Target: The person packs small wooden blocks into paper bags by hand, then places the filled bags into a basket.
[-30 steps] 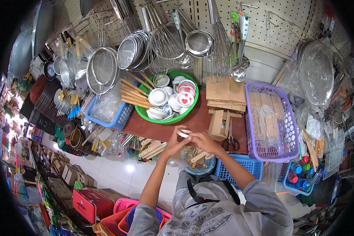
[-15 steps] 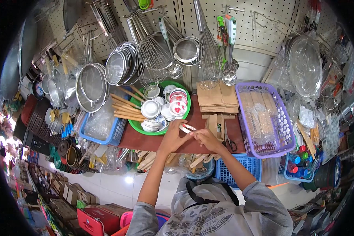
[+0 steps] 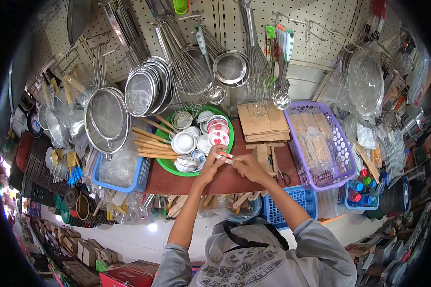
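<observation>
Between my hands, over the front of the red-brown table (image 3: 187,184), is a small white band with red on it (image 3: 223,154), curved like a roll of tape. My left hand (image 3: 211,167) is closed around its left side. The fingers of my right hand (image 3: 250,169) pinch the right end. Just beyond my left hand stands a green basin (image 3: 164,165) with small white bowls (image 3: 184,142), a red-flowered bowl (image 3: 218,138) and several wooden sticks (image 3: 153,148) in it. Scissors (image 3: 284,178) lie to the right of my right hand.
Brown cardboard pieces (image 3: 263,122) are stacked behind my hands. A purple basket (image 3: 348,176) of wrapped packs stands right, a blue basket (image 3: 141,178) left. Whisks (image 3: 258,86) and strainers (image 3: 107,115) hang low over the table's back. Below the front edge sits a blue crate (image 3: 311,203).
My hands have turned the white band, so its red part now shows and the open loop seen before does not. The camera view has shifted slightly.
</observation>
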The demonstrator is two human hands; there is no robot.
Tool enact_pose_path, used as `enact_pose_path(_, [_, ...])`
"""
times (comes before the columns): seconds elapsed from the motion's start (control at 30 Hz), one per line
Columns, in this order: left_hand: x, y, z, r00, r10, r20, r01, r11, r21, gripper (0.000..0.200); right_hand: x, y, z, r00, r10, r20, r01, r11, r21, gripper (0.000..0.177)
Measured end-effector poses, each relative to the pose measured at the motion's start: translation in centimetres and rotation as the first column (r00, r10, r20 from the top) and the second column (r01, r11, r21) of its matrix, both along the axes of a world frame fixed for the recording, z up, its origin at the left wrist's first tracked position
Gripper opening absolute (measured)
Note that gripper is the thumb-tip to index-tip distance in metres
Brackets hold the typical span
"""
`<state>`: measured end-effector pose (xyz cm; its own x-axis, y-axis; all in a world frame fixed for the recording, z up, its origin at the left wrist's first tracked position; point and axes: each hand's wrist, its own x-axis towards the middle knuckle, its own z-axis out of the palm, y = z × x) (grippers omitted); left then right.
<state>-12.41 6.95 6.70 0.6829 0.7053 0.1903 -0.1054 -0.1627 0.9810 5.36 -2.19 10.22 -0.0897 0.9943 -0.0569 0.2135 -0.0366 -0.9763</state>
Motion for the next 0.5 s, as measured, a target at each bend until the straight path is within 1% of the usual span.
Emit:
enact_pose_path(0.03, [-0.1,0.3,-0.2,1.000,-0.004,-0.004,0.004,1.000,-0.019,0.050,-0.3,0.0,-0.1,0.997,-0.023,-0.067,0.023,1.000,0.001,0.020])
enact_pose_path(0.07, [-0.1,0.5,-0.7,0.999,-0.002,0.052,0.006,0.997,-0.077,0.051,-0.5,0.1,-0.1,0.990,-0.048,-0.135,0.048,0.999,0.001,0.019])
enact_pose_path(0.13, [-0.3,0.6,-1.4,0.987,0.009,0.163,0.022,0.982,-0.187,0.053,-0.6,0.3,-0.3,0.977,0.045,-0.209,-0.040,0.999,0.029,0.019])
enact_pose_path(0.17, [-0.4,0.7,-1.8,0.981,-0.004,0.193,0.045,0.976,-0.211,0.053,-0.6,0.3,-0.5,0.965,0.091,-0.245,-0.082,0.996,0.044,0.020])
enact_pose_path(0.23, [-0.7,0.9,-2.1,0.967,-0.025,0.252,0.092,0.962,-0.259,0.053,-0.7,0.4,-1.1,0.971,0.129,-0.200,-0.114,0.990,0.085,0.021])
enact_pose_path(0.27, [-0.7,1.0,-2.2,0.977,-0.024,0.214,0.068,0.978,-0.198,0.056,-0.8,0.4,-1.3,0.973,0.149,-0.178,-0.132,0.986,0.104,0.022])
enact_pose_path(0.37, [-0.7,1.4,-3.1,0.995,-0.007,0.098,0.008,1.000,-0.004,0.065,-1.8,0.1,-1.4,0.986,-0.009,-0.169,0.015,0.999,0.037,0.021])
enact_pose_path(0.47, [-0.5,1.9,-3.7,0.991,0.034,0.128,-0.027,0.998,-0.053,0.067,-2.1,0.0,-0.7,0.969,-0.031,-0.245,0.034,0.999,0.008,0.024])
enact_pose_path(0.5, [-0.5,1.7,-3.0,0.984,0.007,0.178,0.020,0.989,-0.145,0.061,-2.2,0.1,-0.7,0.968,-0.014,-0.250,0.021,0.999,0.028,0.025])
